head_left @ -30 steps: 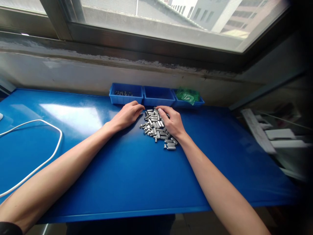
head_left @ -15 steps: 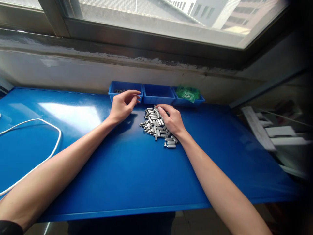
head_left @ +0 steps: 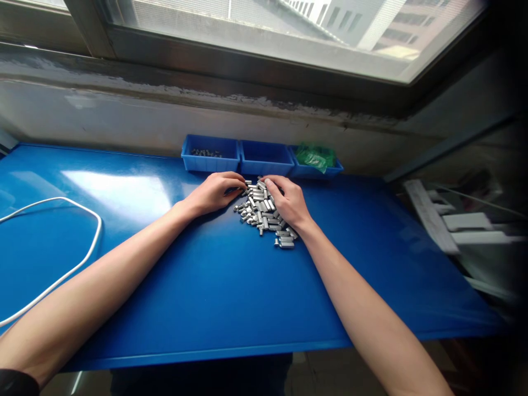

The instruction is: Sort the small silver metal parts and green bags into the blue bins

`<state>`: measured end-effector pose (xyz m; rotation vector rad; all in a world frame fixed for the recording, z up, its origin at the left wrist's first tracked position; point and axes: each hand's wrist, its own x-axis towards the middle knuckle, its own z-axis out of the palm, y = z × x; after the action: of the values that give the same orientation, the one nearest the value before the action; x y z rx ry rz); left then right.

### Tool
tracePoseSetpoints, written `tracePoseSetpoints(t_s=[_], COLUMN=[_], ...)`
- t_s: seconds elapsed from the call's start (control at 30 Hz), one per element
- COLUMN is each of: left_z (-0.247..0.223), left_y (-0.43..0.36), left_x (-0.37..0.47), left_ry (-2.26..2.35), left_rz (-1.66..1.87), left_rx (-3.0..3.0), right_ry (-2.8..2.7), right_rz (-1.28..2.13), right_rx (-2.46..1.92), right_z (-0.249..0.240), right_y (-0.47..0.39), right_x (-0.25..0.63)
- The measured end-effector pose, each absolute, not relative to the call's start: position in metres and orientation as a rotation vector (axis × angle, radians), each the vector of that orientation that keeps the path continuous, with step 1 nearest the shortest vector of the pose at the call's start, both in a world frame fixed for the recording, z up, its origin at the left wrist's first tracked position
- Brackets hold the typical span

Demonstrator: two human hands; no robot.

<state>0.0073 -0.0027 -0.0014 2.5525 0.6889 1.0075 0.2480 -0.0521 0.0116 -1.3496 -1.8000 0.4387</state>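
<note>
A heap of small silvery metal parts [head_left: 260, 206], some flat and oblong and others short with rounded heads, lies on the blue table [head_left: 214, 297]. At the heap's upper left edge is my left hand [head_left: 216, 192], its thumb and fingertips pinched together at a small metal part. My right hand [head_left: 290, 201] rests along the right side of the heap with fingers curled and thumb near the index finger. What its fingertips hold, if anything, is hidden. Behind the hands stands a blue bin [head_left: 210, 163] with several small dark metal pieces in it.
A middle blue bin [head_left: 266, 166] adjoins a right blue bin [head_left: 330, 171] holding green plastic film [head_left: 317, 157]. A white cable [head_left: 97, 234] curves over the table's left side. Beyond the bins are a wall and window. White objects [head_left: 470, 223] stand off the table's right edge.
My left hand has come down and right from in front of the left bin to the heap's edge, uncovering the pieces in that bin. My right hand stays about where it was.
</note>
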Motion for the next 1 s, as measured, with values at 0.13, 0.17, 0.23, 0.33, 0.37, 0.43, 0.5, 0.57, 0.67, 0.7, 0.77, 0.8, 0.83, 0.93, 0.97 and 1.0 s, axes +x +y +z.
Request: tracePoseSetpoints(t_s=[0.13, 0.17, 0.23, 0.33, 0.37, 0.43, 0.5, 0.57, 0.67, 0.7, 0.77, 0.8, 0.83, 0.93, 0.97, 1.0], left_z=[-0.001, 0.0, 0.0, 0.002, 0.002, 0.003, 0.003, 0.004, 0.004, 0.004, 0.005, 0.006, 0.008, 0.017, 0.02, 0.022], left_y=[-0.004, -0.004, -0.005, -0.006, -0.006, -0.006, -0.006, -0.006, -0.006, -0.006, -0.006, -0.005, -0.005, 0.0, 0.002, 0.005], left_x=[0.007, 0.008, 0.007, 0.007, 0.006, 0.007, 0.007, 0.007, 0.007, 0.007, 0.007, 0.008, 0.008, 0.007, 0.006, 0.005], left_ry=[0.698, 0.703, 0.736, 0.826, 0.847, 0.862, 0.845, 0.813, 0.822, 0.845, 0.908, 0.943, 0.982, 1.118, 1.152, 1.171], left_rz=[1.04, 1.046, 1.055, 1.074, 1.084, 1.1, 1.106, 1.105, 1.135, 1.153, 1.212, 1.255, 1.314, 1.523, 1.579, 1.627], left_rx=[2.564, 2.556, 2.515, 2.437, 2.424, 2.415, 2.405, 2.38, 2.285, 2.234, 2.104, 2.036, 1.969, 1.8, 1.755, 1.707], right_ry=[-1.803, -1.802, -1.799, -1.797, -1.798, -1.799, -1.798, -1.794, -1.793, -1.795, -1.798, -1.798, -1.797, -1.79, -1.789, -1.79], right_rz=[0.433, 0.432, 0.434, 0.44, 0.441, 0.44, 0.44, 0.445, 0.444, 0.439, 0.43, 0.43, 0.432, 0.444, 0.445, 0.445], right_rx=[-1.335, -1.332, -1.333, -1.34, -1.34, -1.336, -1.336, -1.338, -1.339, -1.338, -1.335, -1.332, -1.33, -1.327, -1.327, -1.328], right_z=[0.011, 0.011, 0.01, 0.01, 0.01, 0.011, 0.011, 0.011, 0.01, 0.009, 0.009, 0.009, 0.008, 0.008, 0.008, 0.008], right_y=[-0.052, -0.051, -0.051, -0.051, -0.051, -0.051, -0.051, -0.051, -0.051, -0.05, -0.05, -0.05, -0.05, -0.05, -0.05, -0.05], right_x=[0.248, 0.248, 0.249, 0.249, 0.249, 0.249, 0.249, 0.249, 0.25, 0.25, 0.25, 0.25, 0.25, 0.25, 0.25, 0.25])
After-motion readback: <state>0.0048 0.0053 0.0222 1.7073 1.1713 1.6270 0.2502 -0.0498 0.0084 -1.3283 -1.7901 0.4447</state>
